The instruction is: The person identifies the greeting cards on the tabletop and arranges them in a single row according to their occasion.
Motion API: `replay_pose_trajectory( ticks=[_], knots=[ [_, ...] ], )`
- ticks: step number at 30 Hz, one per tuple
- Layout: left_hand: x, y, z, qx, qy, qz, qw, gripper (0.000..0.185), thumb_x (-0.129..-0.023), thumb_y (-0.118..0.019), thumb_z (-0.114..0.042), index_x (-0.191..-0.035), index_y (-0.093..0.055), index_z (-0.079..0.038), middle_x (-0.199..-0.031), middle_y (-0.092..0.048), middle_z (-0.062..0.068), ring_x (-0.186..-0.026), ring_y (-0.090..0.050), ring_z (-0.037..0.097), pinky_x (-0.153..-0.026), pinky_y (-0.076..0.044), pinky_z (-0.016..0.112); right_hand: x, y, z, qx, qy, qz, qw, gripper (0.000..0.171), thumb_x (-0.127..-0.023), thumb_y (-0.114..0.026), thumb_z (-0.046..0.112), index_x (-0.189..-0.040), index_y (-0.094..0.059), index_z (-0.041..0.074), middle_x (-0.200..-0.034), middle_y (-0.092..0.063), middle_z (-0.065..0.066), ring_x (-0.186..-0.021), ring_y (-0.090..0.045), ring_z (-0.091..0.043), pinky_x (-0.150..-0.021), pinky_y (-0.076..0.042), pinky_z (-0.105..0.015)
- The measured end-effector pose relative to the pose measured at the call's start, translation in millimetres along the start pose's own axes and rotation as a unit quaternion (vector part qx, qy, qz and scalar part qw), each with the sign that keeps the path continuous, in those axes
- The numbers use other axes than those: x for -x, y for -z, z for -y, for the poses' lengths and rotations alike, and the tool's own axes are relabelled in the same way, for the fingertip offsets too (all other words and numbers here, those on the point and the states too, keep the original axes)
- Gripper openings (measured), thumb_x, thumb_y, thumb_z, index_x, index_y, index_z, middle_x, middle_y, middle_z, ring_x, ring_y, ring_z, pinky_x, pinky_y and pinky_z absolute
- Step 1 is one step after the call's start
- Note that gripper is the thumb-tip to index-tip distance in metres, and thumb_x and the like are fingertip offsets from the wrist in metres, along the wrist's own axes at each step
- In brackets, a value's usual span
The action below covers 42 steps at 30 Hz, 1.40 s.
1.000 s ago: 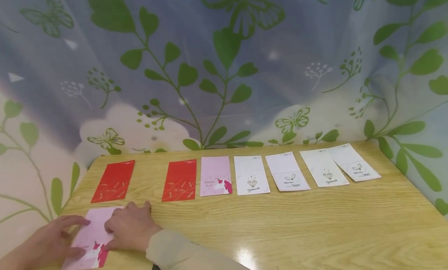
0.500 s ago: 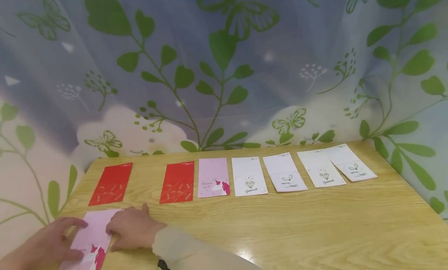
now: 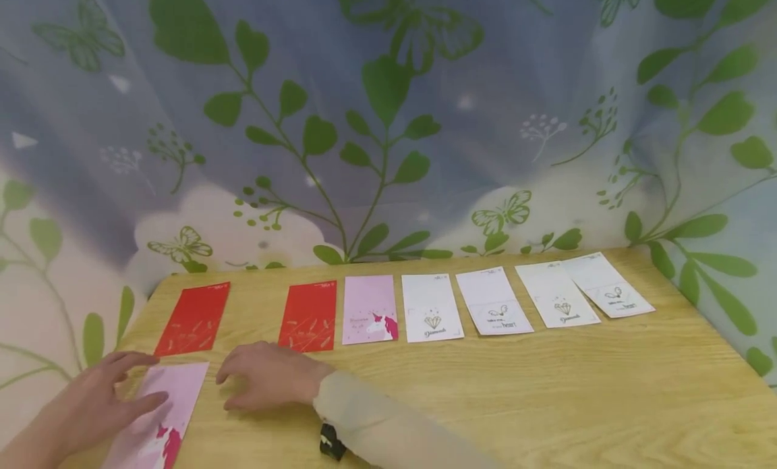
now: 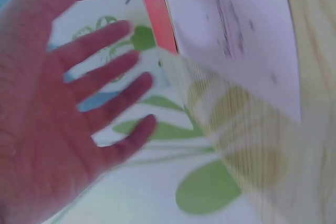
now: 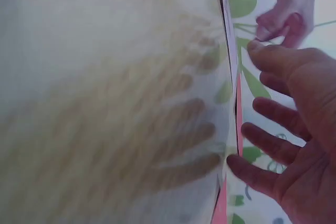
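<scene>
One hand, R (image 3: 267, 381), now off pink card (image 3: 164, 415)

The left hand (image 4: 58, 108) fills the left side of this blurred view, palm toward the camera, its fingers (image 4: 105, 77) spread and straight, holding nothing. To its right lies a pale pink card (image 4: 236, 40) with faint dark print, resting on the light wooden table (image 4: 310, 156). A strip of a red card (image 4: 160, 17) shows just beside the pink card's left edge. Behind the fingers hangs a cloth with green leaves (image 4: 205, 187).
</scene>
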<state>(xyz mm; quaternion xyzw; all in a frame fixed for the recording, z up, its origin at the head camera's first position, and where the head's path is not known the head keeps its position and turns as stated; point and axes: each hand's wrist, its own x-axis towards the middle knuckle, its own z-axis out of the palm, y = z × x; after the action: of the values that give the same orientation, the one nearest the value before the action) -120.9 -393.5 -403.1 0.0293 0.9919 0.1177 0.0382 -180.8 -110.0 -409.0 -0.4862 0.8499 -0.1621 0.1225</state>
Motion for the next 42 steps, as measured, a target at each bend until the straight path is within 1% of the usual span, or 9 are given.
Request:
replay_pose_trajectory(
  ticks=[2,4,7,10,17,21,26,33,42],
  knots=[
    [-3.9,3.0,-10.5,-0.001,-0.008,-0.028,0.9996,0.078,-0.086,-0.075,-0.058,-0.136,-0.059,0.000,-0.139,-0.053,0.033,-0.108,-0.059,0.055,-0.081,-0.050,0.067,3.7,4.0,-5.0,0.003,0.000,-0.009,1.000,0.038,-0.098,-0.066,0.046,-0.134,-0.064,0.034,-0.137,-0.059,0.022,-0.129,-0.052,0.005,-0.108,-0.040,-0.012],
    [-7.1,4.1,-21.4,-0.001,-0.021,-0.052,0.9984,0.082,-0.088,-0.072,-0.060,-0.142,-0.054,-0.002,-0.148,-0.048,0.031,-0.120,-0.051,0.060,-0.086,-0.045,0.074,9.0,8.9,-10.2,0.001,0.002,-0.021,1.000,0.038,-0.099,-0.064,0.046,-0.135,-0.064,0.033,-0.138,-0.059,0.021,-0.128,-0.053,0.003,-0.108,-0.041,-0.014],
    [-12.3,4.5,-37.3,-0.005,-0.038,-0.076,0.9963,0.084,-0.089,-0.069,-0.061,-0.149,-0.049,-0.007,-0.155,-0.043,0.026,-0.125,-0.048,0.060,-0.087,-0.041,0.077,17.8,16.9,-19.2,-0.007,0.000,-0.043,0.999,0.038,-0.100,-0.063,0.044,-0.135,-0.065,0.030,-0.139,-0.059,0.017,-0.128,-0.056,0.000,-0.108,-0.043,-0.016],
    [-17.7,4.4,-50.3,-0.005,-0.055,-0.086,0.9948,0.083,-0.090,-0.068,-0.061,-0.153,-0.046,-0.011,-0.158,-0.040,0.025,-0.125,-0.049,0.060,-0.086,-0.043,0.075,25.6,24.6,-31.0,-0.005,-0.010,-0.071,0.997,0.038,-0.100,-0.063,0.043,-0.134,-0.066,0.026,-0.139,-0.061,0.013,-0.129,-0.057,-0.004,-0.109,-0.044,-0.019],
    [-29.4,0.0,-71.5,0.000,-0.080,-0.058,0.9951,0.082,-0.093,-0.062,-0.063,-0.153,-0.045,-0.010,-0.160,-0.039,0.025,-0.122,-0.056,0.058,-0.083,-0.051,0.069,41.8,41.3,-62.2,-0.001,-0.055,-0.113,0.992,0.043,-0.098,-0.067,0.042,-0.136,-0.066,0.021,-0.141,-0.063,0.007,-0.137,-0.053,-0.013,-0.114,-0.044,-0.029],
    [-35.8,-5.5,-81.9,0.011,-0.100,-0.063,0.9930,0.079,-0.094,-0.063,-0.061,-0.154,-0.045,-0.015,-0.161,-0.039,0.022,-0.124,-0.058,0.053,-0.088,-0.047,0.073,53.3,49.4,-80.5,-0.007,-0.076,-0.122,0.990,0.048,-0.096,-0.068,0.042,-0.139,-0.063,0.020,-0.144,-0.061,0.004,-0.140,-0.051,-0.018,-0.115,-0.044,-0.036],
    [-44.5,-5.4,-98.6,0.025,-0.104,-0.057,0.9926,0.078,-0.094,-0.062,-0.062,-0.156,-0.042,-0.019,-0.163,-0.036,0.018,-0.136,-0.045,0.053,-0.096,-0.039,0.077,67.4,60.0,-100.4,-0.019,-0.101,-0.136,0.985,0.059,-0.093,-0.072,0.045,-0.145,-0.057,0.022,-0.148,-0.057,0.002,-0.140,-0.051,-0.022,-0.115,-0.044,-0.041],
    [-62.1,-9.1,-123.3,0.052,-0.119,-0.039,0.9907,0.078,-0.094,-0.060,-0.065,-0.157,-0.040,-0.024,-0.164,-0.035,0.014,-0.140,-0.042,0.051,-0.100,-0.038,0.077,89.0,74.7,-126.6,-0.036,-0.156,-0.113,0.981,0.080,-0.086,-0.080,0.048,-0.153,-0.047,0.020,-0.160,-0.045,-0.004,-0.150,-0.039,-0.030,-0.120,-0.037,-0.053],
    [-88.7,-20.0,-163.1,0.066,-0.150,-0.022,0.9862,0.074,-0.091,-0.071,-0.050,-0.153,-0.046,-0.019,-0.151,-0.047,0.017,-0.127,-0.056,0.043,-0.100,-0.048,0.067,107.1,80.1,-159.2,-0.005,-0.212,-0.067,0.975,0.095,-0.081,-0.085,0.049,-0.158,-0.039,0.019,-0.167,-0.033,-0.007,-0.154,-0.033,-0.035,-0.120,-0.033,-0.060]
  ],
)
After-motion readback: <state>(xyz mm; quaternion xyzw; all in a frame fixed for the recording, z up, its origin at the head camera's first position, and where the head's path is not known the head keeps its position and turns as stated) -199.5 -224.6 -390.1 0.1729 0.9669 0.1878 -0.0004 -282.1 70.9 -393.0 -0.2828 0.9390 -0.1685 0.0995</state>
